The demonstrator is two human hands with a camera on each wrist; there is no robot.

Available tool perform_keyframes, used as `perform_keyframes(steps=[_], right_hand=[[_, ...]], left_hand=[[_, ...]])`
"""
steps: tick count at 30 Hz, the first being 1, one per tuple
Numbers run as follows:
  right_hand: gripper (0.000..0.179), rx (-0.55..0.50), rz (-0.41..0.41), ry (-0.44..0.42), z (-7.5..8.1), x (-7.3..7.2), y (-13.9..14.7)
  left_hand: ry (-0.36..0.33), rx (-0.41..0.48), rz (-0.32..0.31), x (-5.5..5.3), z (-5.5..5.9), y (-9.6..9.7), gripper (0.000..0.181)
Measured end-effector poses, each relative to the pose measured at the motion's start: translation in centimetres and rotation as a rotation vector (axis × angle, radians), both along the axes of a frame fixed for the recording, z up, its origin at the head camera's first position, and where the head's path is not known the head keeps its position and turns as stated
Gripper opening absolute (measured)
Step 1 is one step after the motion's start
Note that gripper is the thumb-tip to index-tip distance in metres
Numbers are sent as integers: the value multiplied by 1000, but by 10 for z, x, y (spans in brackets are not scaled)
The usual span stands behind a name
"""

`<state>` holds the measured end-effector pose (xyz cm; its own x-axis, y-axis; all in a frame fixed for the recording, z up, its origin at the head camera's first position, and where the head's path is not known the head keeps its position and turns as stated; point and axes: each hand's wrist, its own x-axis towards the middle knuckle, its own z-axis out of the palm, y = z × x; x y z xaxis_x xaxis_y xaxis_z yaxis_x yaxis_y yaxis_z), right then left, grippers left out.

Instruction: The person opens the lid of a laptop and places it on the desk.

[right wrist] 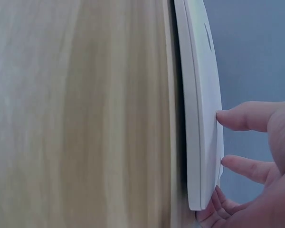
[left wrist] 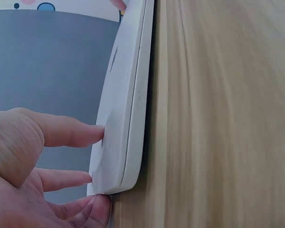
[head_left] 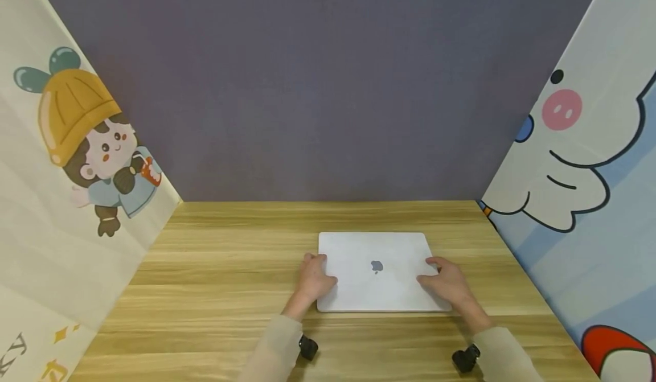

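Observation:
A closed silver laptop (head_left: 376, 291) with a dark apple logo on its lid lies on the wooden table. My left hand (head_left: 314, 276) grips its left side, thumb on the lid and some fingertips at the side edge. On the opposite side my right hand (head_left: 448, 280) holds it in much the same way. In the left wrist view the laptop (left wrist: 116, 118) shows a thin seam between lid and base, with a dark gap under it. The right wrist view has the right thumb (right wrist: 247, 115) pressing the lid, other fingers curled at the corner.
The wooden table (head_left: 220, 279) extends around the laptop. A grey panel (head_left: 328, 86) stands behind it, with cartoon-printed walls at left (head_left: 31, 200) and right (head_left: 615, 211). A small black device (head_left: 308, 348) sits at the left wrist, another (head_left: 465, 359) at the right.

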<state>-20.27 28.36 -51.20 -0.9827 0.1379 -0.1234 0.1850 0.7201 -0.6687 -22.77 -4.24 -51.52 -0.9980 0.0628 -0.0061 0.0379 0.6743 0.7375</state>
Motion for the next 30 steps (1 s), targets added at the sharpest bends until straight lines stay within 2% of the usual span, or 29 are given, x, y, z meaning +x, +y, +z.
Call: perform_keyframes(steps=[12, 30], right_hand=[[64, 17, 35, 20, -3, -5, -26], [62, 1, 51, 70, -4, -6, -62]], left_hand=[[-28, 13, 36, 3, 2, -26, 64], [-30, -28, 51, 3, 1, -61, 65]])
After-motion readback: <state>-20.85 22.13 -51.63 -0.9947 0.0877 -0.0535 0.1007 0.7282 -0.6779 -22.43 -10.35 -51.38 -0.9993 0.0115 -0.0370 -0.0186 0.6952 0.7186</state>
